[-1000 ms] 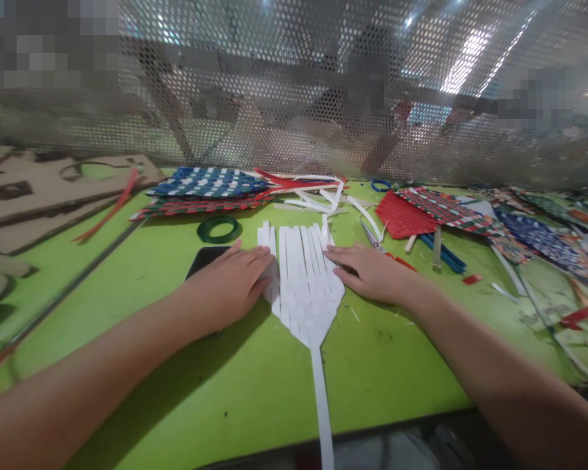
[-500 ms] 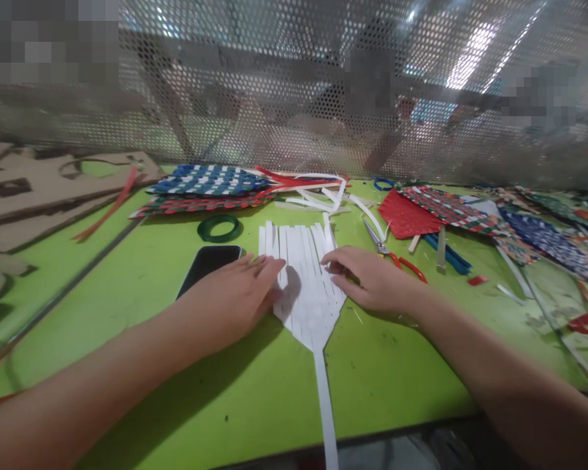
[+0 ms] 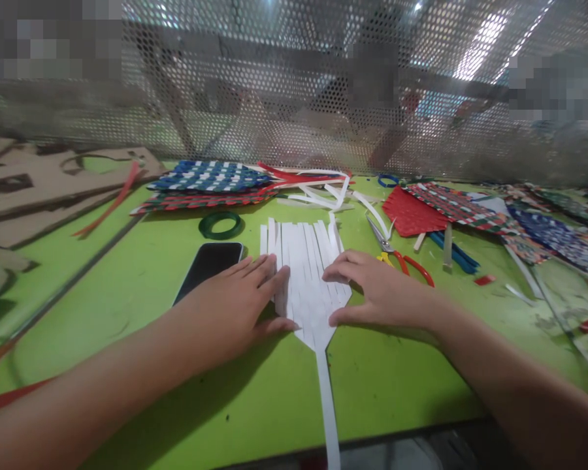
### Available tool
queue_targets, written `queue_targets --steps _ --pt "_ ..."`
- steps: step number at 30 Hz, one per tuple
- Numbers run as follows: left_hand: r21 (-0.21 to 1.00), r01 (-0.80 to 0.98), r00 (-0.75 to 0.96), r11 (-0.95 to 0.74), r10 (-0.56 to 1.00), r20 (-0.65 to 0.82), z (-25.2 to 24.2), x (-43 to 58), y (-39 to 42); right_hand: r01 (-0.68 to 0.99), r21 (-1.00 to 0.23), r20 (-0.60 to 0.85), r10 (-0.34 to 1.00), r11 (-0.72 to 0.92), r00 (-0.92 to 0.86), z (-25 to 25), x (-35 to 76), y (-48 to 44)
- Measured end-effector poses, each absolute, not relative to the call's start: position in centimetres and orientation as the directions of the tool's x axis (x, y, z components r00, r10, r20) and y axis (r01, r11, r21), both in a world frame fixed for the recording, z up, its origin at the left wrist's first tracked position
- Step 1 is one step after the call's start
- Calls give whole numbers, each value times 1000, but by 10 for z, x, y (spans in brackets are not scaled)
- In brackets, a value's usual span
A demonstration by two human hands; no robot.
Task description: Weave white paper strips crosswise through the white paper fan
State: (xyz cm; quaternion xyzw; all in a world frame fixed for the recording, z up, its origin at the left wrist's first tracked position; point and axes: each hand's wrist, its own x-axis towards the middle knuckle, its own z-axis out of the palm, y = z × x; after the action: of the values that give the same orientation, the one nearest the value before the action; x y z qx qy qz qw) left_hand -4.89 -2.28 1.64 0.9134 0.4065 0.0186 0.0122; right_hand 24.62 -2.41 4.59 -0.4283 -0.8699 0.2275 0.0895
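A flat white piece of many side-by-side strips [image 3: 306,281] lies on the green table. Its near end tapers to a point, from which one long white strip [image 3: 327,398] runs over the front edge. My left hand [image 3: 242,297] rests along its left side, fingers spread, thumb on the lower left slope. Against the right side lies my right hand [image 3: 367,287], with thumb and fingers apart at the edge. Both hands are open, and neither grasps anything. A dark-screened phone [image 3: 208,267] is just beyond my left hand, partly covered by it.
Red-handled scissors [image 3: 399,254] lie beyond my right hand. A green strip roll [image 3: 220,225] sits behind the phone. Woven checkered pieces [image 3: 210,179], a red woven piece [image 3: 411,212] and loose white strips [image 3: 318,196] lie farther back. Brown cut boards [image 3: 53,183] are at left; a perforated metal screen [image 3: 274,85] stands behind.
Both thumbs have spread away from the fingers and moved down toward the tapered end of the white piece. My left fingers have opened out along its left edge. The view has shifted slightly.
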Motion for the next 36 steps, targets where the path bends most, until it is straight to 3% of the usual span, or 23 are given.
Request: queue_targets --steps 22,31,36 --pt "-61 736 676 -674 727 121 -2 -45 -49 662 -469 -46 733 584 -679 46 244 -23" --pt "14 766 638 -643 761 118 2 -40 -39 666 -483 -22 752 569 -659 43 243 -20" --pt "-2 764 642 -646 759 108 7 -36 -30 694 -402 12 761 597 -648 43 245 -19"
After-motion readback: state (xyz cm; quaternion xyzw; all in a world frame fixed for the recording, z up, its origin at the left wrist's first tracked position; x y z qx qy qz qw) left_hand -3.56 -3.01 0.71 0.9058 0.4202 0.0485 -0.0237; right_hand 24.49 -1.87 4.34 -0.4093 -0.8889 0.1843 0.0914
